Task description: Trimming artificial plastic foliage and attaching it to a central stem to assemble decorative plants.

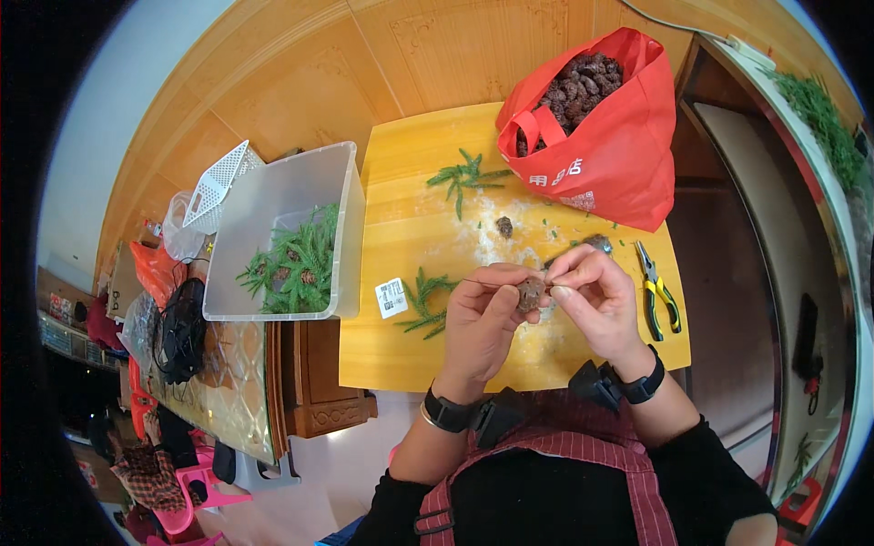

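Observation:
Over the front of the yellow table (382, 355), my left hand (481, 323) grips a brown pine cone (531, 293) between thumb and fingers. My right hand (596, 300) is closed in a pinch against the cone's right side; whatever its fingertips hold is too small to make out. Just beyond the hands lies a dark, shiny object (597, 243), partly covered. A smaller pine cone (504, 227) rests farther back among white powder. Green artificial sprigs lie on the table, one at the back (466, 177) and another (423, 300) left of my left hand.
Pliers with yellow-black handles (657, 296) lie at the right. A red bag (637, 146) full of pine cones stands at the back right. Left of the table, a clear plastic bin (273, 191) holds green sprigs with cones. A white label card (391, 298) lies near the left edge.

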